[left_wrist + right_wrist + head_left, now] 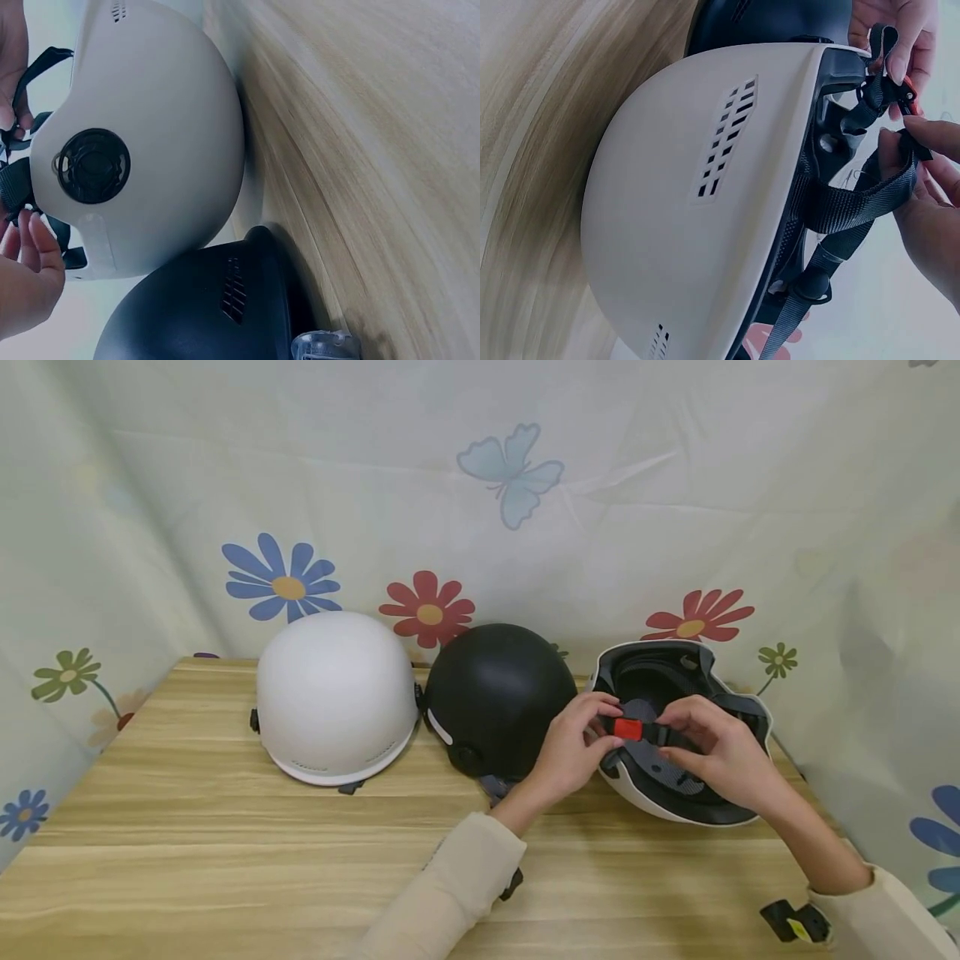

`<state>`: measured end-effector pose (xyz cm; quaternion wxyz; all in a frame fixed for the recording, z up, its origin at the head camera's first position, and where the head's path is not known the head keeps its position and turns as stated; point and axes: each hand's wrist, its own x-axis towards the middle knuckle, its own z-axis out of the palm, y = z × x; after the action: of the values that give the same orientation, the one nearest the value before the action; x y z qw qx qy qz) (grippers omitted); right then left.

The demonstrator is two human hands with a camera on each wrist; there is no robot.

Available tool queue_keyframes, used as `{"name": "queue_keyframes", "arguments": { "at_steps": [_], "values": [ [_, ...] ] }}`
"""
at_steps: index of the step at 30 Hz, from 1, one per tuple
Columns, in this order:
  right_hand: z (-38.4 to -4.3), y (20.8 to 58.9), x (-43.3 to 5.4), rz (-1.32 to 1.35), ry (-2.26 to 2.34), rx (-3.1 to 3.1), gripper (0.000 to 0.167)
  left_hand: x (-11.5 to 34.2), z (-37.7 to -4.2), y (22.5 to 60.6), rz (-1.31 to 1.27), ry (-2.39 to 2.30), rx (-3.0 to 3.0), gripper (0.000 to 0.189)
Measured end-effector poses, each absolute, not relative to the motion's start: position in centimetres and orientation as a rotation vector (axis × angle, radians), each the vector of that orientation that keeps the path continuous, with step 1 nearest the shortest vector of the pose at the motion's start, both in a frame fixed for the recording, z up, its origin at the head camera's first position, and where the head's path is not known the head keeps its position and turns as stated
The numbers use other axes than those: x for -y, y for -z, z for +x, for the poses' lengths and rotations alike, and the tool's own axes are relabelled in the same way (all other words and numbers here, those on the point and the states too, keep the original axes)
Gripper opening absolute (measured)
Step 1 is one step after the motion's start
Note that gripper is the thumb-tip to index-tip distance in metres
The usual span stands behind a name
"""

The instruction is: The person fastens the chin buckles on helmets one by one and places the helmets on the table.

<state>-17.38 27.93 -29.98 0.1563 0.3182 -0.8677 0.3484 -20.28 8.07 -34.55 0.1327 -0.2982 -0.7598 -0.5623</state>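
Observation:
A white helmet (637,795) lies upside down at the right, its dark padded inside facing up. Above its opening, my left hand (564,750) pinches the red-and-black chin strap buckle (627,729) between thumb and fingers. Close by on the right, my right hand (723,753) pinches the black end of the same buckle, where the strap joins it. The two buckle parts appear in line between the hands. In the right wrist view, the black webbing strap (866,206) loops from the helmet's edge up to my right fingers, with a sliding adjuster (810,286) lower down.
A black helmet (498,693) stands dome up just left of the upturned one, close against it. Farther left sits another white helmet (337,693), also dome up. All rest on a wooden table (225,860) before a flower-printed curtain (600,543).

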Motion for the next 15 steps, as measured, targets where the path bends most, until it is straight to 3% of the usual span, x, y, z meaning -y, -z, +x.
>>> {"name": "queue_keyframes", "arguments": {
  "at_steps": [15],
  "values": [
    [-17.23, 29.9, -27.94, 0.805, -0.954, 2.502, 0.037, -8.39, -20.48, 34.82, -0.756, 1.767, 2.119, 0.025]
  ]
}}
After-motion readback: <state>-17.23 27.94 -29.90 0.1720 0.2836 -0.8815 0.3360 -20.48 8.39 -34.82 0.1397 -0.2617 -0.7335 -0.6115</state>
